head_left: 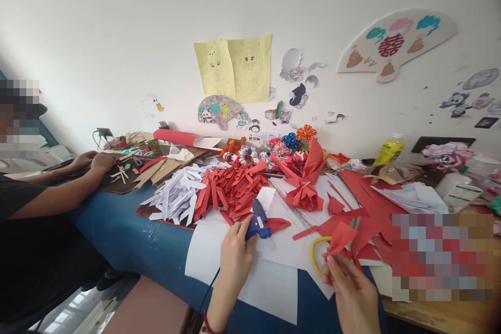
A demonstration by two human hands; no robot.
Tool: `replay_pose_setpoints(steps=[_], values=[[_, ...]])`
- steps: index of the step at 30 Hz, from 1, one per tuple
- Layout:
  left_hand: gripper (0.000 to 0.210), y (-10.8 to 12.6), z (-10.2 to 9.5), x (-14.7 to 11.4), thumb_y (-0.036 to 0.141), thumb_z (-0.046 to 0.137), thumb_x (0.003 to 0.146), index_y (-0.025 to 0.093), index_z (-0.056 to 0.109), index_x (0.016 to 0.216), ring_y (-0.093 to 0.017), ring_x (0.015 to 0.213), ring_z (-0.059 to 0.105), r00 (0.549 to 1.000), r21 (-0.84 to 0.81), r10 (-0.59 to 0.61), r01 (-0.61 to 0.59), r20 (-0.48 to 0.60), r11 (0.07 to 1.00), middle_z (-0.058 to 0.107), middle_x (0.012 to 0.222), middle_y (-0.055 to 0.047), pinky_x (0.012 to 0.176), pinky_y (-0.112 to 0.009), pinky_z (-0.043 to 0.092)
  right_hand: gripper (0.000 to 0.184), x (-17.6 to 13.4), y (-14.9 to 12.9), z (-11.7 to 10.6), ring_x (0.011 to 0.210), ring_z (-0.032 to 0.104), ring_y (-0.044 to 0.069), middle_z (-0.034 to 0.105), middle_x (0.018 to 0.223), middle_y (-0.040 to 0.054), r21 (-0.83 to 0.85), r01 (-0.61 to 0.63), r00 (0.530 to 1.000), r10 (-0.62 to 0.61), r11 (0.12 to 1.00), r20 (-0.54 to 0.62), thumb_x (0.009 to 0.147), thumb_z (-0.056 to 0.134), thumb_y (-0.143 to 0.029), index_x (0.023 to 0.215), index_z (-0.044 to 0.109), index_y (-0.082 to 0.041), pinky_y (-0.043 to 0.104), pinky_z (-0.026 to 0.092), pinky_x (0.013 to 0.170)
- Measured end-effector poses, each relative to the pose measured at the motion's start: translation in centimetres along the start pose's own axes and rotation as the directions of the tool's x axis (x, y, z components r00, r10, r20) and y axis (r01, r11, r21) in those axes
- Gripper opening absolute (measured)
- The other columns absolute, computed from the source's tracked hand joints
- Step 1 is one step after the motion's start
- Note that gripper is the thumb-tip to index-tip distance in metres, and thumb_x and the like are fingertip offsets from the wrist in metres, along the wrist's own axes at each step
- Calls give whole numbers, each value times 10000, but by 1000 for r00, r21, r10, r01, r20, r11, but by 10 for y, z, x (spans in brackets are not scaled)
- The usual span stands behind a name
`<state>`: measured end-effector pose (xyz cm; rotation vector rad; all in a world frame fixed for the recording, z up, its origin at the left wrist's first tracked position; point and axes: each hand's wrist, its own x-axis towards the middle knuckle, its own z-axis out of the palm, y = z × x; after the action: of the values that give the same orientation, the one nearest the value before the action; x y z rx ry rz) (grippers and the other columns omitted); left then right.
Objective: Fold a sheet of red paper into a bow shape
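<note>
My left hand (237,250) is wrapped round a blue hot glue gun (258,223), held over the white paper sheets (242,276) at the table's front. A dark cord runs down from near that wrist. My right hand (348,282) pinches a folded red paper piece (341,237) between thumb and fingers. Beside it shows a yellow ring (313,254); whether the hand holds this too is unclear. Behind the glue gun lie a heap of folded red paper strips (230,188) and a heap of white paper strips (176,193). A large red paper bow shape (305,188) stands between the hands.
At the left, a co-worker's hands (92,162) rest on the blue-covered table (117,224). Cardboard pieces (156,172) and a red paper roll (176,137) lie behind. Craft flowers (289,141), a yellow bottle (391,148), and red sheets (368,193) fill the back and right.
</note>
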<state>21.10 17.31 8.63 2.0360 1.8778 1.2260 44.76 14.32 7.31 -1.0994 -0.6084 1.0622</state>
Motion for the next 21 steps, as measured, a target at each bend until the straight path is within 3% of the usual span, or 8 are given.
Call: replay_pose_setpoints(steps=[8,12,18,21], values=[[429,1,16,11,154,568,888,206,628,1309,-282,968,676,998,-30,50,-49,33,998,708,1064,-114,835,-407,554,371,-5,-3,3,606,507,133,577,607,1,32,16,1000,-16,999,3,667,885,-472,803,750,-153,255,461,561],[413,-4,15,8,172,565,898,180,628,1306,-284,972,684,1000,-47,27,-27,14,999,712,1069,-126,829,-402,555,418,-13,-11,12,606,544,153,610,610,21,-4,19,1000,-19,1000,-15,613,900,-510,765,751,-150,275,487,562],[389,-15,9,-2,222,580,912,188,632,1296,-237,944,699,997,-142,6,-18,-83,990,727,1055,-91,809,-335,558,429,-17,-13,54,686,624,195,708,733,65,-15,33,998,-33,999,50,589,898,-517,779,770,-154,321,552,660],[367,-20,7,-7,238,583,919,193,643,1278,-229,940,708,988,-169,8,-33,-152,985,738,1050,-82,800,-317,558,437,-6,-6,77,821,673,250,744,801,93,-46,-14,986,22,999,168,611,882,-535,797,783,-152,351,553,775]])
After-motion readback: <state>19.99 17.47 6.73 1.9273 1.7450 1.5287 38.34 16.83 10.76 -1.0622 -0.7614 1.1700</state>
